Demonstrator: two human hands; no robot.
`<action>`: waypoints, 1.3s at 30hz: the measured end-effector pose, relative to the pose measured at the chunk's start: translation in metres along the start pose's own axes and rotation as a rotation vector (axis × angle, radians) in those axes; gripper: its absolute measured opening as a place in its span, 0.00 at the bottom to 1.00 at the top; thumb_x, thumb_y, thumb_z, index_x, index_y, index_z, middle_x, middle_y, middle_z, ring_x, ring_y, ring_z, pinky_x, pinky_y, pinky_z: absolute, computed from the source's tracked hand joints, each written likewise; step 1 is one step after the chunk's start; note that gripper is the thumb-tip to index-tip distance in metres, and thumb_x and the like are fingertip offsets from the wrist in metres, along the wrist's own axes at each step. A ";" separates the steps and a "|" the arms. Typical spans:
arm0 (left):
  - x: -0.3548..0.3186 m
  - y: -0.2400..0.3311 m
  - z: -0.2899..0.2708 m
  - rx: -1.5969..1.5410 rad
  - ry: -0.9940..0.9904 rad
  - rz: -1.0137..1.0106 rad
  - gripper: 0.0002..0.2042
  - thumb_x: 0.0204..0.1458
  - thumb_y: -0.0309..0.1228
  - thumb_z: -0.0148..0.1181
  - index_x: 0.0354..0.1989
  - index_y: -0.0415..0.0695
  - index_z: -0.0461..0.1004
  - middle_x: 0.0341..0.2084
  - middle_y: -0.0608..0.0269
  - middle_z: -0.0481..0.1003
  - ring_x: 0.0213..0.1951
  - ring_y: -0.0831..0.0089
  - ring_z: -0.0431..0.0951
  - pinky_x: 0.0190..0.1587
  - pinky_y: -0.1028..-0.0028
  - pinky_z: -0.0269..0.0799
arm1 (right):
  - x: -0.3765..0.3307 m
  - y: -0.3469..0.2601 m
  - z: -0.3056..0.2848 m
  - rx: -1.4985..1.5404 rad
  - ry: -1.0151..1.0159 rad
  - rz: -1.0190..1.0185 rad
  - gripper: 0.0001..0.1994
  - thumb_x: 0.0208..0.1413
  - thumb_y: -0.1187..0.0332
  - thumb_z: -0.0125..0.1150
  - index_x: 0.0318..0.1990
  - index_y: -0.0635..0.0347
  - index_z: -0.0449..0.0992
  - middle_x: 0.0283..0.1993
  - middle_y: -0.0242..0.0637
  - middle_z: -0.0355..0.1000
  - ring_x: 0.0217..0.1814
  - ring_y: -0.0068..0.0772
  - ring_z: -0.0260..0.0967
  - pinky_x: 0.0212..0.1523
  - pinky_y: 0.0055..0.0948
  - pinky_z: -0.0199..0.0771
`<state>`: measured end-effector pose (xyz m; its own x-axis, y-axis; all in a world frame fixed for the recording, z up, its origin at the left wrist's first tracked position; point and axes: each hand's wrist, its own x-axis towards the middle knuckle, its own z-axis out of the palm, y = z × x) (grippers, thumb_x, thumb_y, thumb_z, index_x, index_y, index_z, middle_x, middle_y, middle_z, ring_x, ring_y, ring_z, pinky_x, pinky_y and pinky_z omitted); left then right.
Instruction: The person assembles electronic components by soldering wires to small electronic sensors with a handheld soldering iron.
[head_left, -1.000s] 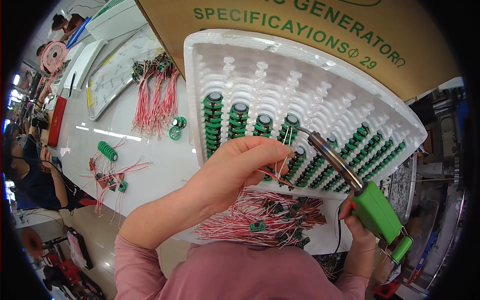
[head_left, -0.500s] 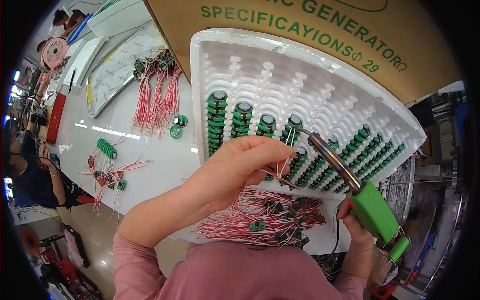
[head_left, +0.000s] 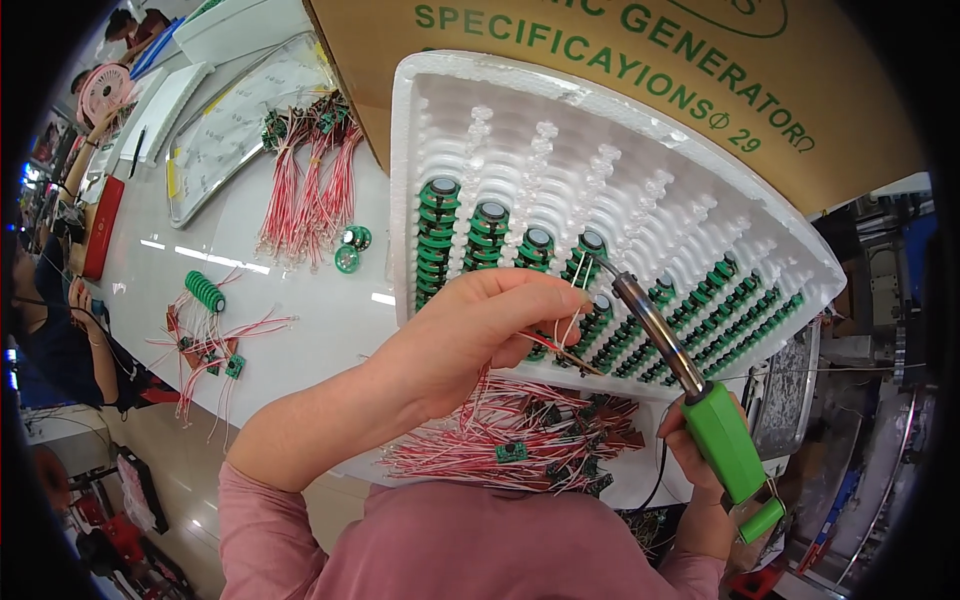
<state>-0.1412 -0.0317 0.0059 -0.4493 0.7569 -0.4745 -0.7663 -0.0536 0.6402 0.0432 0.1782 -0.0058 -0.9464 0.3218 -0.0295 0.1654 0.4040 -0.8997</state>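
My left hand (head_left: 500, 315) pinches thin white wires (head_left: 582, 275) between thumb and forefinger. Their upper ends reach a round green part with a grey disc (head_left: 592, 241) in the white foam tray (head_left: 404, 150). My right hand (head_left: 685, 448) grips a green-handled soldering gun (head_left: 722, 440) from the right. Its bent tip is at the wire ends, beside that disc; whether it touches them I cannot tell. Below my left fingers, red and white leads and a brown piece (head_left: 580, 362) hang over the tray's near edge. Rows of similar green parts stand in the tray's grooves.
A heap of red-and-white wired circuit boards (head_left: 510, 452) lies between me and the tray. Wire bundles (head_left: 305, 190), two loose round parts (head_left: 350, 248) and a green stack (head_left: 205, 291) lie on the left. A cardboard box (head_left: 620, 60) stands behind. Other people are at the far left.
The soldering gun's handle and my right hand have swung a little left and down, while the tip stays at the same part. My left hand keeps its pinch. The whole view has shifted slightly.
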 end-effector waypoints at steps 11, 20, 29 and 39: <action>0.000 -0.001 -0.004 -0.019 -0.033 0.009 0.08 0.49 0.33 0.55 0.32 0.41 0.73 0.22 0.66 0.71 0.16 0.89 0.54 0.16 0.88 0.45 | 0.011 -0.009 0.006 -0.382 -0.003 -0.313 0.09 0.24 0.72 0.63 0.16 0.57 0.68 0.16 0.34 0.62 0.18 0.33 0.62 0.21 0.26 0.61; 0.000 -0.005 -0.009 -0.019 -0.047 0.033 0.09 0.49 0.33 0.55 0.32 0.41 0.73 0.22 0.67 0.71 0.17 0.90 0.57 0.16 0.88 0.46 | 0.020 -0.013 0.004 -0.424 -0.054 -0.630 0.16 0.31 0.73 0.64 0.32 0.62 0.69 0.19 0.36 0.68 0.16 0.31 0.62 0.17 0.26 0.57; -0.002 -0.004 -0.011 -0.020 -0.064 0.030 0.09 0.49 0.34 0.54 0.31 0.42 0.74 0.22 0.69 0.71 0.16 0.90 0.55 0.16 0.88 0.45 | 0.026 -0.007 -0.001 -0.432 -0.078 -0.676 0.10 0.36 0.76 0.62 0.26 0.61 0.66 0.17 0.36 0.64 0.17 0.33 0.61 0.20 0.26 0.60; -0.001 -0.006 -0.012 -0.023 -0.071 0.035 0.08 0.49 0.34 0.55 0.30 0.42 0.74 0.22 0.71 0.70 0.16 0.90 0.55 0.16 0.88 0.45 | 0.029 -0.009 -0.001 -0.477 -0.084 -0.741 0.09 0.34 0.71 0.60 0.26 0.62 0.69 0.19 0.36 0.67 0.17 0.32 0.62 0.18 0.27 0.58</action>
<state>-0.1415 -0.0402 -0.0046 -0.4429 0.7985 -0.4076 -0.7615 -0.0952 0.6411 0.0140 0.1847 0.0020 -0.8703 -0.2212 0.4400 -0.4182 0.8039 -0.4230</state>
